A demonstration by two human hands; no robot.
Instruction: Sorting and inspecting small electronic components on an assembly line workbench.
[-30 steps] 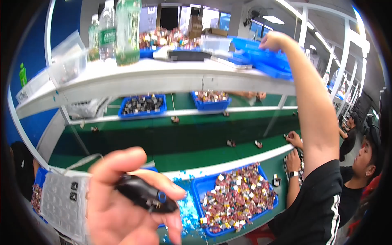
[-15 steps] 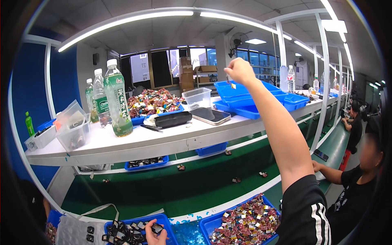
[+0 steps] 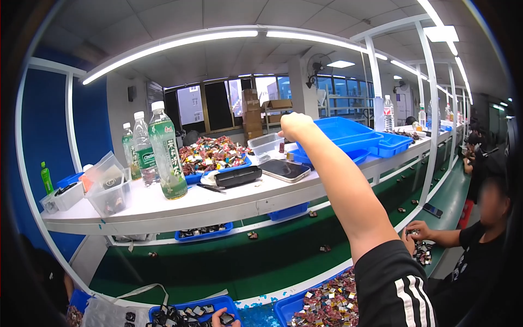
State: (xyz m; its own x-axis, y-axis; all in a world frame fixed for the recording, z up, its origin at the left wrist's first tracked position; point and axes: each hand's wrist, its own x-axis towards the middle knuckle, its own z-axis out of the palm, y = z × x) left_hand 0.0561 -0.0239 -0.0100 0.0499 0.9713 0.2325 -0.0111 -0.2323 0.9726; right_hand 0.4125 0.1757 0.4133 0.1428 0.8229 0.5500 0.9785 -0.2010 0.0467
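White shelf [image 3: 239,199] ahead: right hand [image 3: 297,126] seemingly pinching a reddish part [image 3: 281,147], not yet released; left hand [image 3: 219,319] grips a black piece [image 3: 227,317], blue tray [image 3: 231,303] holding plenty more.

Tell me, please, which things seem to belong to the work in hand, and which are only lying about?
Seem in use:
- blue tray of black parts, at the left hand
- blue tray of reddish parts, likely

Seem just lying about:
- drink bottles
- phone on the shelf
- black case
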